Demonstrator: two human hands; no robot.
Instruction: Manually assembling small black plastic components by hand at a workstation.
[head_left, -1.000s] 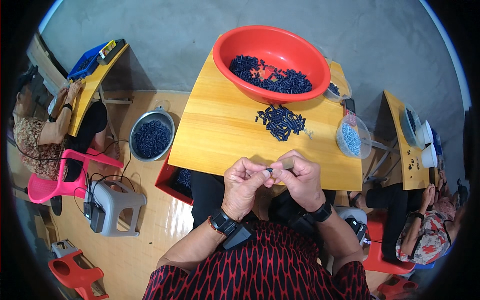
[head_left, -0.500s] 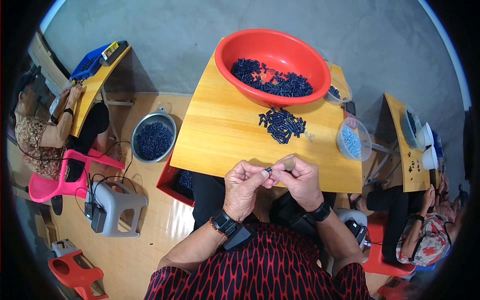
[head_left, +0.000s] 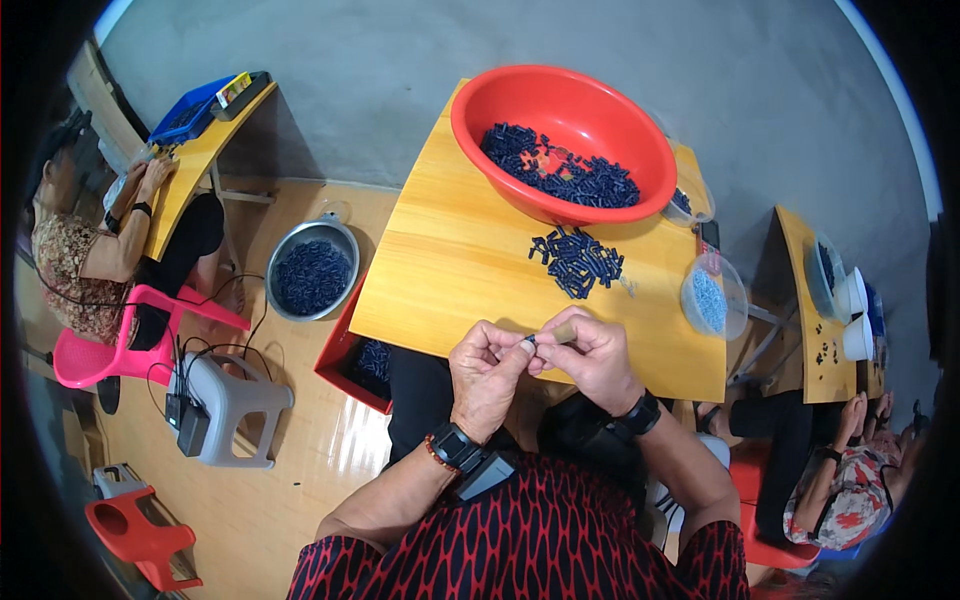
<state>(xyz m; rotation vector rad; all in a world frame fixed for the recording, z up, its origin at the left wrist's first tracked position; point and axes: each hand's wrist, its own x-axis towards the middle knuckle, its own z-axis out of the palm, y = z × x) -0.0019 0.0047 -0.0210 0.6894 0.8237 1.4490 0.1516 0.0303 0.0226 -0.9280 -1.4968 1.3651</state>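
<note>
Above the near edge of the yellow table (head_left: 420,290), my two hands meet with their fingertips almost touching. My left hand (head_left: 487,370) pinches a small dark blue cylindrical piece (head_left: 530,340) between thumb and forefinger. Closed in a pinch against the same piece is my right hand (head_left: 590,355); anything else between its fingertips is too small to make out. A tan covering (head_left: 565,332) shows on a right finger. Beyond the hands lies a loose pile of dark blue cylindrical pieces (head_left: 578,262), with a few tiny pale bits (head_left: 628,288) beside it.
A red basin (head_left: 640,150) of dark pieces stands at the back. A clear tub of light blue bits (head_left: 709,300) sits at right. A metal bowl (head_left: 355,262) and red crate (head_left: 335,375) are at left. People work at side tables; stools (head_left: 235,400) stand on the floor.
The view has shifted slightly, so the table and basin appear a little further right and lower. Both hands stay together at the small piece, with the right fingers slightly turned.
</note>
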